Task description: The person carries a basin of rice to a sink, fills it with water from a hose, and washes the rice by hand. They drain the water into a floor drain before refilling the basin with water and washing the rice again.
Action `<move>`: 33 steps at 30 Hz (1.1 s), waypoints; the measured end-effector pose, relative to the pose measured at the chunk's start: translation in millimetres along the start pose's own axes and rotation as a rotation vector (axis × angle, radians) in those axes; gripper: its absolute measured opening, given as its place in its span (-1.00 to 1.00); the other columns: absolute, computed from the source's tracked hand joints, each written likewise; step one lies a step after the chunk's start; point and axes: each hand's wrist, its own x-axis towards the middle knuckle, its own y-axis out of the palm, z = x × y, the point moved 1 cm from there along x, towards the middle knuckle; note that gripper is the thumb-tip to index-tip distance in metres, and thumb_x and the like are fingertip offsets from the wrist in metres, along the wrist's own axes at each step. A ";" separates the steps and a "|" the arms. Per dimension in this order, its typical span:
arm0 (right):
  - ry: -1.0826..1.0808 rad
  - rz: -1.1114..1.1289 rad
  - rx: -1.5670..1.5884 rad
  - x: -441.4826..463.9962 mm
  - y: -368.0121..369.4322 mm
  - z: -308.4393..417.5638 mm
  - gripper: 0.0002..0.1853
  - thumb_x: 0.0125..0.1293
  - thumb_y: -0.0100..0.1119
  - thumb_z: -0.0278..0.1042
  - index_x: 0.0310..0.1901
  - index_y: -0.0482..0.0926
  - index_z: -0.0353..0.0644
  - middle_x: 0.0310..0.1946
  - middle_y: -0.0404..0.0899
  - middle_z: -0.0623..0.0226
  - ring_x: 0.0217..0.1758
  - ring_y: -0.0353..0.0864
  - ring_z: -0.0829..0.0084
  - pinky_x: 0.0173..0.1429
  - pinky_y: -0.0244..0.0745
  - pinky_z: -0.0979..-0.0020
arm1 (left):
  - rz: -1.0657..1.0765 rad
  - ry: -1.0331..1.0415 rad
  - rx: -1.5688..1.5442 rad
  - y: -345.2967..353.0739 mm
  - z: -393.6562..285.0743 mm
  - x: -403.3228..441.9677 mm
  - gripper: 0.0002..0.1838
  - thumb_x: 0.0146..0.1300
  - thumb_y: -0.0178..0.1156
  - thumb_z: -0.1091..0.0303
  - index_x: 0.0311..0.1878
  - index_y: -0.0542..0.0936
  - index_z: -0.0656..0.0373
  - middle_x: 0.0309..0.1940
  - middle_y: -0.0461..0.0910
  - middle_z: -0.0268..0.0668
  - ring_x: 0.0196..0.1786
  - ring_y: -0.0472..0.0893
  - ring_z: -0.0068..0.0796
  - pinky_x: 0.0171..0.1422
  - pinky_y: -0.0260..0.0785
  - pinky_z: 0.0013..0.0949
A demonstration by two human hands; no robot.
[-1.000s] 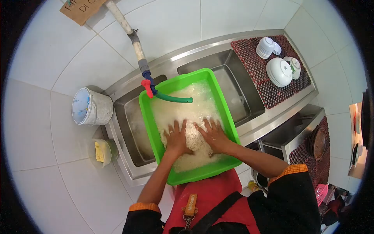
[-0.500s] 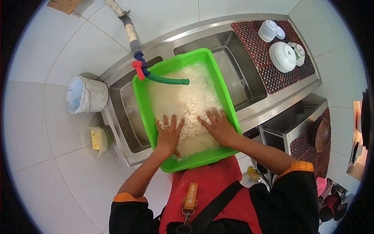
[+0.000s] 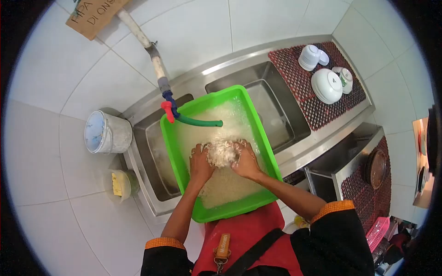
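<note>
A green rectangular tub (image 3: 275, 161) rests across the sink, holding cloudy water and pale grains that look like rice (image 3: 222, 154). Both hands are in the tub, on either side of a raised mound of grains. My left hand (image 3: 200, 163) has its fingers curled against the mound's left side, with grains on them. My right hand (image 3: 245, 160) cups the right side, its fingertips partly hidden in grains and water. Above the tub hangs a green hose (image 3: 200, 122) on a tap with a red handle (image 3: 167, 112).
Right of the double sink (image 3: 276, 117), white bowls (image 3: 327, 86) and cups (image 3: 309, 57) sit on a red-brown mat (image 3: 294, 60). At left are a white bucket (image 3: 117, 133) and a small container (image 3: 131, 183) with something yellow. A cardboard sign (image 3: 96, 16) hangs upper left.
My hands have moved closer together, and their fingers have gone from spread to curled around a mound of grains. The whole view has shifted, with the tub lower in it than half a second ago.
</note>
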 end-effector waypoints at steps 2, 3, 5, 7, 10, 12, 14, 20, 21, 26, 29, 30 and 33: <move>0.014 -0.105 0.308 25.5 10.2 -2.3 -0.49 0.04 0.19 -0.56 0.12 0.45 -0.24 0.11 0.38 -0.13 0.03 0.52 -0.01 0.14 0.44 0.27 | -0.145 0.074 0.042 13.1 7.9 12.0 -0.25 -0.21 0.44 0.38 0.18 0.41 0.13 0.18 0.28 0.05 0.22 0.33 0.07 0.23 0.27 0.03; 0.038 -0.210 0.618 40.8 17.8 -5.1 -0.57 0.06 0.18 -0.56 0.05 0.50 -0.27 0.04 0.48 -0.03 0.00 0.54 0.07 0.09 0.46 0.29 | -0.211 0.055 0.024 19.8 13.4 20.8 -0.25 -0.19 0.43 0.38 0.19 0.40 0.14 0.21 0.28 0.06 0.26 0.30 0.07 0.29 0.21 0.01; 0.169 -0.362 0.821 73.0 63.6 -30.7 -0.71 0.14 0.14 -0.52 -0.05 0.56 -0.24 -0.20 0.61 0.11 -0.13 0.60 0.15 -0.02 0.49 0.33 | -0.278 0.127 -0.013 46.8 28.5 48.1 -0.25 -0.17 0.41 0.37 0.20 0.39 0.15 0.23 0.27 0.07 0.30 0.26 0.07 0.35 0.15 -0.01; 0.425 -0.290 0.514 84.4 53.7 -27.2 -0.75 0.26 0.00 -0.52 -0.04 0.55 -0.26 -0.19 0.64 0.10 -0.18 0.62 0.28 -0.04 0.51 0.36 | -0.355 0.072 -0.065 98.4 67.4 70.7 -0.24 -0.11 0.36 0.35 0.22 0.34 0.36 0.24 0.28 0.10 0.40 0.14 0.07 0.46 -0.06 0.03; 0.549 -0.036 0.044 92.3 36.0 -21.4 -0.70 0.28 -0.02 -0.22 -0.19 0.56 -0.29 -0.38 0.61 0.00 -0.29 0.60 0.05 -0.20 0.50 0.15 | -0.411 0.138 0.007 139.3 136.9 119.9 -0.33 -0.07 0.18 0.37 0.17 0.37 0.47 0.23 0.32 0.15 0.35 0.22 0.09 0.49 -0.05 -0.05; 0.556 -0.326 0.440 81.0 75.9 -25.9 -0.66 0.25 0.07 -0.09 -0.31 0.58 -0.26 -0.43 0.59 -0.03 -0.36 0.59 0.05 -0.25 0.47 0.07 | -0.430 0.204 -0.198 128.8 111.9 120.1 -0.47 -0.07 0.13 0.42 0.04 0.45 0.47 0.06 0.44 0.12 0.19 0.37 0.06 0.37 0.12 -0.07; 0.344 -0.342 0.481 68.7 84.5 -34.0 -0.64 0.25 0.08 -0.07 -0.31 0.57 -0.28 -0.41 0.58 -0.04 -0.32 0.58 0.02 -0.22 0.45 0.04 | -0.341 0.227 -0.392 89.8 83.1 118.1 -0.67 -0.05 0.08 0.52 -0.16 0.55 0.45 -0.16 0.57 0.07 -0.05 0.54 0.04 0.21 0.32 -0.12; -0.003 -0.080 0.263 -7.0 80.9 2.3 -0.62 0.26 0.04 -0.17 0.01 0.45 -0.25 -0.10 0.47 -0.06 0.01 0.45 -0.01 0.10 0.36 0.06 | -0.139 0.100 -0.777 112.5 72.1 158.1 -0.78 0.13 0.16 0.49 -0.18 0.52 0.44 -0.18 0.60 0.00 -0.04 0.56 -0.14 0.10 0.37 -0.24; -0.093 -0.103 0.197 -13.6 102.2 -6.2 -0.57 0.25 0.04 -0.15 0.08 0.41 -0.22 0.06 0.42 -0.06 0.17 0.37 -0.03 0.22 0.29 0.04 | -0.192 0.026 -0.946 111.0 55.3 156.4 -0.77 0.15 0.17 0.48 -0.16 0.51 0.44 -0.18 0.60 -0.02 -0.04 0.57 -0.18 0.09 0.37 -0.26; -0.247 0.275 -0.074 -52.2 35.5 41.4 -0.30 0.04 0.19 -0.15 0.22 0.29 -0.28 0.20 0.26 -0.16 0.28 0.24 -0.12 0.31 0.22 0.05 | 0.180 0.174 -0.408 81.2 22.5 146.9 -0.62 0.14 0.19 0.47 0.02 0.46 0.44 -0.02 0.54 0.06 0.03 0.54 -0.10 0.13 0.36 -0.20; -0.333 0.537 -0.151 -19.6 75.6 24.9 -0.28 0.03 0.19 -0.16 0.24 0.26 -0.30 0.24 0.20 -0.16 0.31 0.20 -0.12 0.34 0.19 0.06 | 0.219 0.549 0.177 100.3 53.1 156.8 -0.50 0.26 0.09 0.26 0.18 0.38 0.39 0.08 0.46 0.14 0.18 0.42 0.03 0.28 0.24 -0.15; -0.340 0.576 -0.173 -6.1 92.6 15.5 -0.27 0.02 0.19 -0.17 0.25 0.26 -0.30 0.25 0.18 -0.16 0.32 0.19 -0.12 0.34 0.18 0.06 | 0.271 0.639 0.289 117.6 80.4 178.9 -0.44 0.30 0.05 0.15 0.24 0.34 0.35 0.12 0.43 0.15 0.23 0.36 0.06 0.33 0.19 -0.14; -0.338 0.621 -0.236 23.3 122.2 -14.2 -0.24 0.01 0.20 -0.18 0.27 0.23 -0.32 0.30 0.12 -0.16 0.36 0.15 -0.11 0.37 0.15 0.07 | 0.412 0.651 0.618 74.7 72.9 150.2 -0.40 0.35 -0.10 -0.02 0.31 0.28 0.22 0.16 0.39 0.10 0.25 0.33 0.01 0.37 0.10 -0.13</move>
